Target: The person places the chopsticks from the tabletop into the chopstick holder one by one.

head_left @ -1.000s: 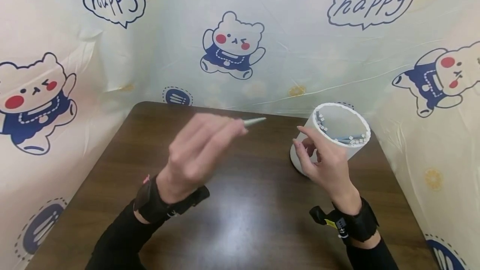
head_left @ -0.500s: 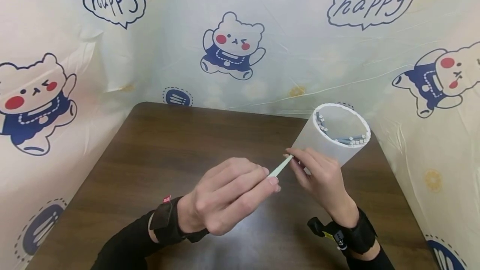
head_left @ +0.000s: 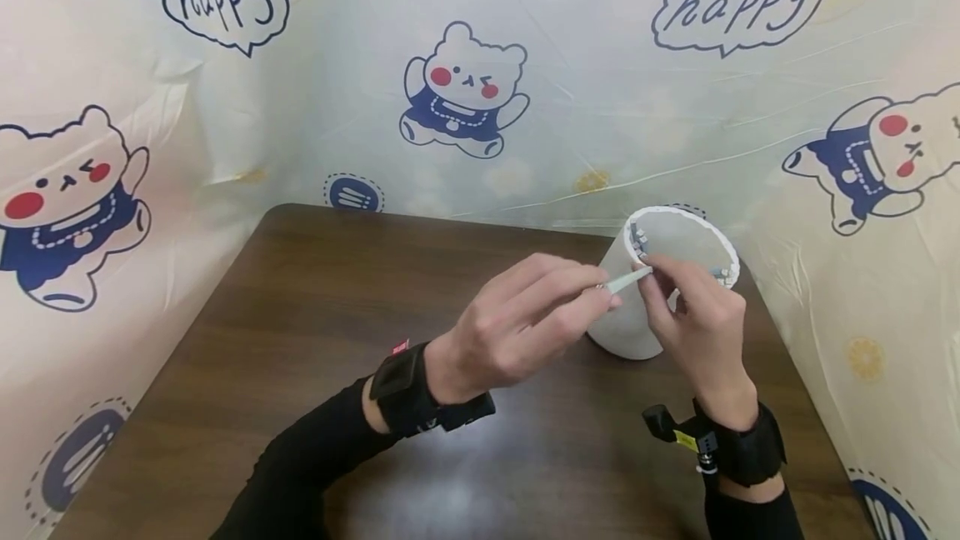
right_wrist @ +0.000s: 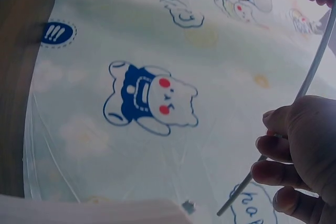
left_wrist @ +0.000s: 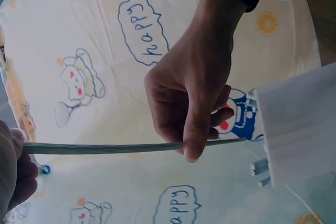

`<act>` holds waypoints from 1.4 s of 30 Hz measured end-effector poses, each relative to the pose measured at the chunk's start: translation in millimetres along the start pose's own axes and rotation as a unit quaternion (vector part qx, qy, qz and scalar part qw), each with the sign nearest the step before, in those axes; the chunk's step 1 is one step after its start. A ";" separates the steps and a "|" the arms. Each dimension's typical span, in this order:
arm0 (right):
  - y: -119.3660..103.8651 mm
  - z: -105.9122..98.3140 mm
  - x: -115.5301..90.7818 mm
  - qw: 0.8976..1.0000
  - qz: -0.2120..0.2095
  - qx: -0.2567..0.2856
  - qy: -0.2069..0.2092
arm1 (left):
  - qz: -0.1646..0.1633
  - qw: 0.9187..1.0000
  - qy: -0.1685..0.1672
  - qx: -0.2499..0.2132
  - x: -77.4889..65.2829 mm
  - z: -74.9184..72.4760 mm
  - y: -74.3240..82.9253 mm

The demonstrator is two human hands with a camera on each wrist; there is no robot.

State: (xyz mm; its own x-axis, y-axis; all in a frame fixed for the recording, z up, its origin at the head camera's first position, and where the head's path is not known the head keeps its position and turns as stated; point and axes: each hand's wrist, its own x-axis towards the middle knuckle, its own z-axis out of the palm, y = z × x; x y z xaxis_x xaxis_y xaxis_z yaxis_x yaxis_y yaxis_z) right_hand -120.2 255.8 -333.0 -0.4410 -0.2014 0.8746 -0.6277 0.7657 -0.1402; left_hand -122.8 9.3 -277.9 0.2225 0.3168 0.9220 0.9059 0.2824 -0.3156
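A long, thin pale-green strip (head_left: 628, 280) stretches between both hands; its exact kind is unclear. My left hand (head_left: 517, 323) pinches one end, also visible at the left edge of the left wrist view. Further along, my right hand (head_left: 701, 315) holds the strip (left_wrist: 105, 149) between thumb and fingers. Past the right hand, the strip's free end (right_wrist: 226, 208) points toward the mouth of a white cylinder (head_left: 626, 323). Inside the cylinder's rim lean several slim grey-blue pieces (head_left: 637, 236) with small whitish ends; the right hand hides some of them.
The cylinder stands at the right rear of a dark wooden table (head_left: 352, 290). Cloth printed with bears and "happy" bubbles (head_left: 465, 94) hangs behind the table and along both sides. Each wrist wears a black strap with a small camera.
The left hand first came rightward and down with the strip, and the right hand took hold of its far part. Both hands then moved up and right to the cylinder's rim.
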 end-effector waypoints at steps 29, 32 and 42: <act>32.4 3.8 -14.6 0.995 0.073 -0.043 -0.058 | -0.202 0.926 -0.316 -0.039 -43.3 78.0 -4.1; 33.3 3.1 -14.2 0.994 0.074 -0.045 -0.060 | -0.217 0.911 -0.346 -0.055 -45.8 79.9 -5.1; 33.9 -0.6 -13.3 0.994 0.081 -0.055 -0.058 | -0.251 0.896 -0.361 -0.059 -58.6 74.5 -9.3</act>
State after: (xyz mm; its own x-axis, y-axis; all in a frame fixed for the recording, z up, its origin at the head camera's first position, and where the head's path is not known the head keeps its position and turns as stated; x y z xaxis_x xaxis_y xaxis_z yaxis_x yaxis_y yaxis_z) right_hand -135.2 284.8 -349.2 -0.6057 -0.1332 0.7845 -0.4713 0.8544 -0.2188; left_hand -171.1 55.5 -345.7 -0.4766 0.6917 0.5426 0.8677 0.4691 0.1641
